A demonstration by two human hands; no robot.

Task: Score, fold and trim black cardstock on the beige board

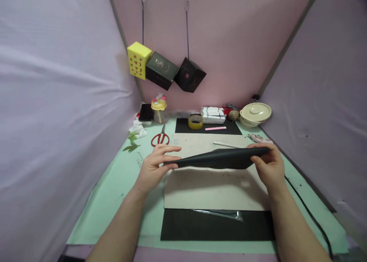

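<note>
Black sheet [220, 159] spans the two hands in the head view, held up over the pale board [215, 193], which is the landmark here. It is seen nearly edge-on, slightly bowed and broader toward its right half. The left hand [156, 164] pinches one end between thumb and fingers, above the board's left edge; the right hand [269, 164] grips the other end, thumb on the near side, above the board's right edge.

On the desk [114, 212], red-handled scissors [160, 139] lie just left of the board's far part. A white stick [226, 144] lies on the board, behind the sheet. Beyond the board are a tape roll [195, 121] and a pink pen [215, 128]; a dark panel [183, 227] shows past its near edge.

The step in hand appears to be handling the sheet in the air. The next move likely calls for both grips to work evenly, so the sheet neither creases nor twists.
</note>
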